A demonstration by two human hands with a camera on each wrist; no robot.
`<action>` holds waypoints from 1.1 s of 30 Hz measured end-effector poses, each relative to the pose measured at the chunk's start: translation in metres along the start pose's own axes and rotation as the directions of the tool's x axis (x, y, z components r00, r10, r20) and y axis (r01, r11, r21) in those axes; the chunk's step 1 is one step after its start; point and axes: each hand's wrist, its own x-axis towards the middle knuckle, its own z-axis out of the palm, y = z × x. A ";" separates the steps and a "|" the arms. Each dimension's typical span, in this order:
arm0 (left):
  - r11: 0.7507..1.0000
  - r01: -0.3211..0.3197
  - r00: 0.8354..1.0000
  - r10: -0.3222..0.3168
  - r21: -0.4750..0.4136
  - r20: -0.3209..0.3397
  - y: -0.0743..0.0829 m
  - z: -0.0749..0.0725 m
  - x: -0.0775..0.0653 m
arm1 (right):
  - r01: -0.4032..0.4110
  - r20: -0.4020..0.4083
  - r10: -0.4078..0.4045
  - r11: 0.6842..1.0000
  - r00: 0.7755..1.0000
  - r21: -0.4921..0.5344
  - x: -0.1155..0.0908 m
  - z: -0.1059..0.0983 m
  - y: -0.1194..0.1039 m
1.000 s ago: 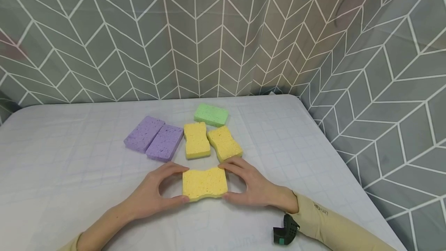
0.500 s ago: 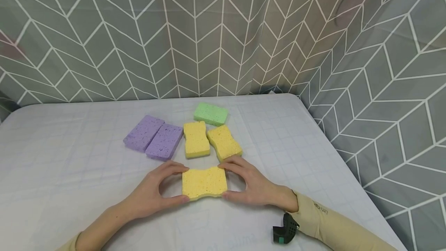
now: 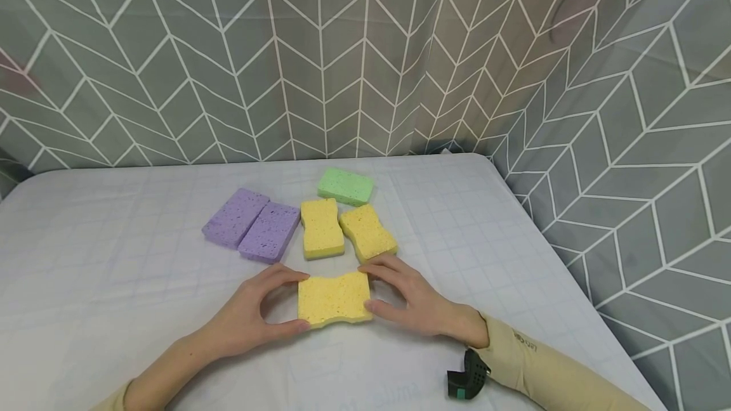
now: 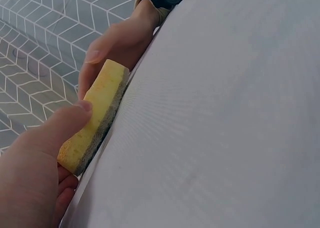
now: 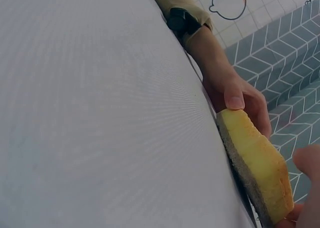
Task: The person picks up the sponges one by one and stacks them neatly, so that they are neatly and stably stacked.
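Note:
A yellow sponge [image 3: 334, 299] with curved-in long sides lies at the front of the table; both wrist views show a grey layer along its underside. My left hand [image 3: 259, 309] grips its left end, thumb on the near edge and fingers on the far edge. At the right end, my right hand [image 3: 407, 297] has its fingers by the far corner. Its thumb [image 5: 306, 160] stands apart from the sponge in the right wrist view. Just beyond are two more yellow sponges, one straight [image 3: 322, 229] and one slanted [image 3: 368, 233], the latter close to my right fingers.
Two purple sponges [image 3: 237, 217] [image 3: 270, 231] lie side by side to the left of the yellow pair. Behind them is a green sponge [image 3: 346, 186]. A white cloth [image 3: 125, 259] covers the table, and a patterned curtain [image 3: 342, 49] hangs along its back and right sides.
My right thumb has lifted off the near right corner of the front yellow sponge and moved slightly up. The left hand and the other sponges stay as they were.

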 end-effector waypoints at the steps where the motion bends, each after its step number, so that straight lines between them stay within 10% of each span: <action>1: 1.000 -0.002 1.000 0.002 0.000 0.000 0.000 0.000 0.000 | -0.012 -0.010 0.012 1.000 1.000 -0.008 0.000 0.000 0.000; 14: 1.000 0.013 1.000 -0.013 0.006 -0.008 0.000 -0.001 0.000 | -0.037 -0.183 0.022 0.996 0.983 -0.076 0.001 0.000 0.002; 33: 0.999 -0.008 1.000 0.007 0.036 0.011 0.000 -0.001 -0.001 | -0.187 -0.426 0.147 0.981 0.893 -0.053 0.001 0.000 0.006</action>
